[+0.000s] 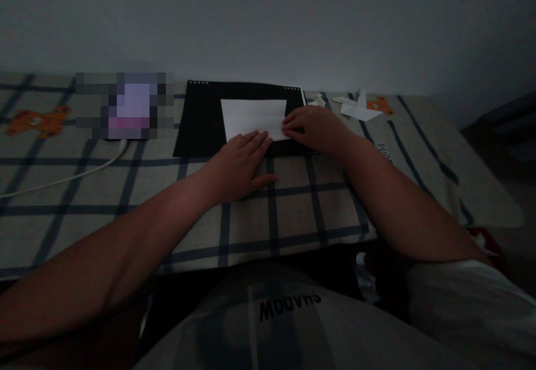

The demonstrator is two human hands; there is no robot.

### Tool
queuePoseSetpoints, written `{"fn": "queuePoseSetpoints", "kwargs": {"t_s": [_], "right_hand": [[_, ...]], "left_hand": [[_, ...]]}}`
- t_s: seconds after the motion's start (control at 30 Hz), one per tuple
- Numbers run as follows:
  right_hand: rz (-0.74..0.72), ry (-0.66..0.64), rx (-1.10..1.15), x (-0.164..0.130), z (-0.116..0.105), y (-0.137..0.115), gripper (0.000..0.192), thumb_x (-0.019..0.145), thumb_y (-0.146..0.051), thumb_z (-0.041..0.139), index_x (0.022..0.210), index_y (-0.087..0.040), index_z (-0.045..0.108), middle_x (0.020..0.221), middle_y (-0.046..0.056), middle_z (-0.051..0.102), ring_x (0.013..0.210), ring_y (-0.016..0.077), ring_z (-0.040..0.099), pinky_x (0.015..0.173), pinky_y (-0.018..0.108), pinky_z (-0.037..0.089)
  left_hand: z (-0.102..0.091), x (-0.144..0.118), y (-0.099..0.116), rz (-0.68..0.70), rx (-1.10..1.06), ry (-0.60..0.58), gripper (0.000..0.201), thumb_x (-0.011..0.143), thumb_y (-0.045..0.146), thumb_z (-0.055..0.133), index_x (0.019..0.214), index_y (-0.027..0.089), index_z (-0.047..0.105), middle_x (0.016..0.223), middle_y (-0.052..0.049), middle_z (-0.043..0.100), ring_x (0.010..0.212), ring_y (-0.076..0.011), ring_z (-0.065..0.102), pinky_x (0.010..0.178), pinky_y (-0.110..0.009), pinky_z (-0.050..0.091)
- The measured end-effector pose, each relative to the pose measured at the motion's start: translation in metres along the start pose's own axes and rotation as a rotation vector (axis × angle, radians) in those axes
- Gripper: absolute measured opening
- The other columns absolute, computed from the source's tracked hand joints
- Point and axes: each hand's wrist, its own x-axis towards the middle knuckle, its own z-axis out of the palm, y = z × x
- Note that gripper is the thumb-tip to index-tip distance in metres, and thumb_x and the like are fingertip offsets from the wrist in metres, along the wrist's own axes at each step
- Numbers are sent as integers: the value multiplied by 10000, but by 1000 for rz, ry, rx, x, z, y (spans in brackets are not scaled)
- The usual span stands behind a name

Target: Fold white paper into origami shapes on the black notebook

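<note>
A sheet of white paper lies on a black pad with punched holes along its far edge. My left hand rests palm down at the paper's near edge, fingers stretched out on it and thumb spread to the right. At the paper's right side, my right hand has its fingertips and thumb closed on the edge. Part of the paper's lower right corner is hidden by that hand. Just beyond my right hand, a folded white paper shape with pointed ends sits on the cloth, with a smaller paper piece beside it.
A checked tablecloth with orange bear prints covers the table, which meets a grey wall at the back. To the left lies a phone, its screen lit and blurred, with a white cable running off left.
</note>
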Motion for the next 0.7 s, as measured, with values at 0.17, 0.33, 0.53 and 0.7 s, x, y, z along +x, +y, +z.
{"fn": "queuePoseSetpoints", "kwargs": {"t_s": [0.17, 0.33, 0.53, 0.7], "right_hand": [[-2, 13, -17, 0, 1, 0, 351, 1118, -351, 634, 1314, -294, 920, 1349, 89, 892, 1301, 353, 790, 1173, 574, 599], [27, 2, -44, -1, -1, -6, 331, 1116, -293, 641, 1287, -276, 923, 1386, 90, 881, 1328, 335, 784, 1178, 523, 587], [43, -14, -71, 0, -1, -7, 335, 1123, -305, 642, 1295, -247, 924, 1388, 110, 877, 1333, 341, 787, 1183, 517, 584], [3, 12, -66, -1, 0, -4, 359, 1120, -332, 619, 1314, -302, 920, 1335, 78, 893, 1305, 344, 786, 1150, 550, 617]], "left_hand": [[1, 0, 1, -7, -12, -2, 890, 1209, 621, 432, 1837, -3, 339, 1921, -266, 337, 1818, -390, 309, 1483, -533, 253], [-1, -1, 2, -11, -13, -9, 894, 1204, 627, 447, 1842, 11, 338, 1928, -254, 327, 1823, -384, 298, 1483, -514, 242], [-1, -1, 1, -16, 9, -7, 891, 1203, 627, 454, 1836, 9, 349, 1927, -251, 339, 1820, -377, 309, 1484, -489, 224], [-1, -1, 1, -7, 3, -3, 897, 1201, 640, 435, 1838, 13, 346, 1921, -251, 356, 1814, -378, 323, 1481, -502, 238]]}}
